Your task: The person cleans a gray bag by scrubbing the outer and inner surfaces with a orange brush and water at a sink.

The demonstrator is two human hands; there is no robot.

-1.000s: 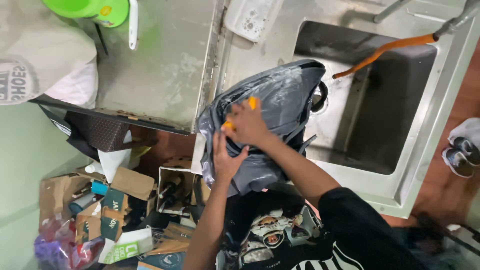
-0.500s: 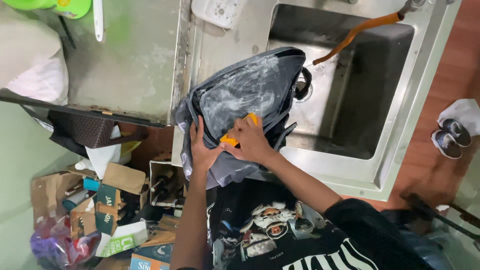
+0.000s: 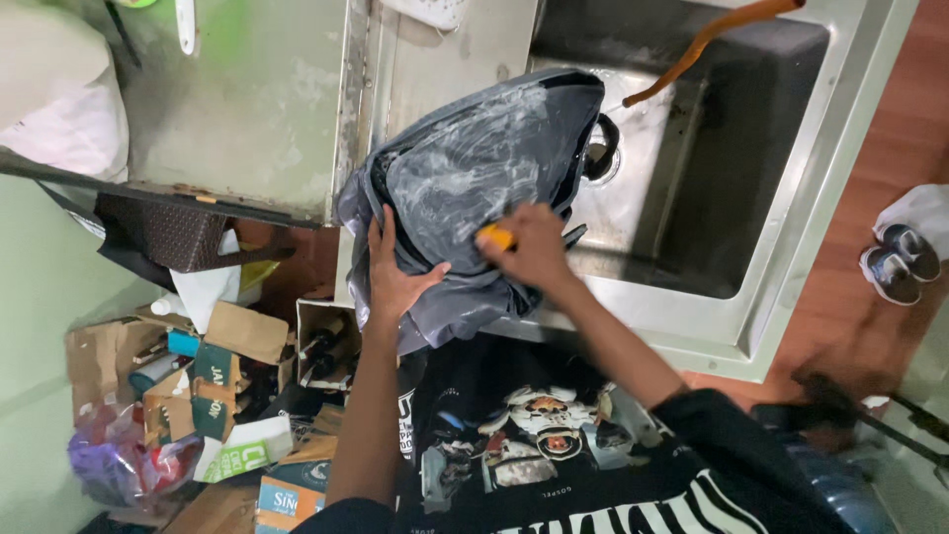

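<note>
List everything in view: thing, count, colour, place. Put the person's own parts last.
bag: one, grey, soapy, on the sink's edge
sponge: one, orange, on the bag
sink: one, steel, upper right
hose: one, orange, over the basin
counter: one, grey, upper left
cardboard boxes: several, brown and green, on the floor at left
shoes: a pair, grey, on the floor at right
left hand: flat on the bag
right hand: gripping the sponge
</note>
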